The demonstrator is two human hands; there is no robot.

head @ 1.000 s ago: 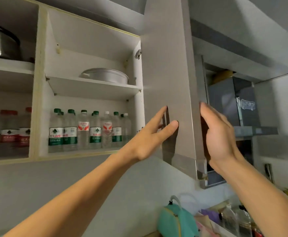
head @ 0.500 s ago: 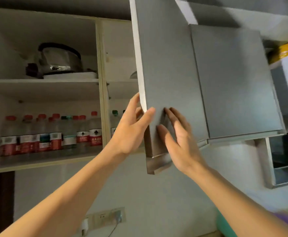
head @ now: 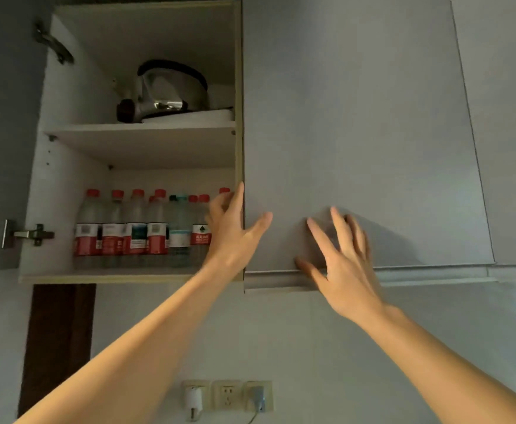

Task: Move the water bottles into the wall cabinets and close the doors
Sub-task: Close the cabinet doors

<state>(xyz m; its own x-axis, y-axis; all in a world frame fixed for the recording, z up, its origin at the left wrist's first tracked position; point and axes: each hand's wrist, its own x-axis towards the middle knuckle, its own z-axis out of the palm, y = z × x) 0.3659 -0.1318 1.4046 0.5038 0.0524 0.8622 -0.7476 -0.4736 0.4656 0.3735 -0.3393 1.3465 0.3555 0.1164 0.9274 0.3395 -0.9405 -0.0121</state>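
Bottles (head: 140, 231) upright, caps up, rowed along lower shelf (head: 97, 275) front edge. Left hand (head: 235, 231) spread at door (head: 357, 133) left edge; right hand (head: 339, 258) spread flat near door's bottom edge.

Open cabinet compartment at upper left of the frame, 2 shelves showing. On the lower shelf (head: 97, 275) a tight row of water bottles (head: 134, 231), mostly red-capped, stands upright. On the upper shelf (head: 140, 130) sit a shiny metal kettle (head: 167, 93) and a flat white tray (head: 201, 116) touching it.
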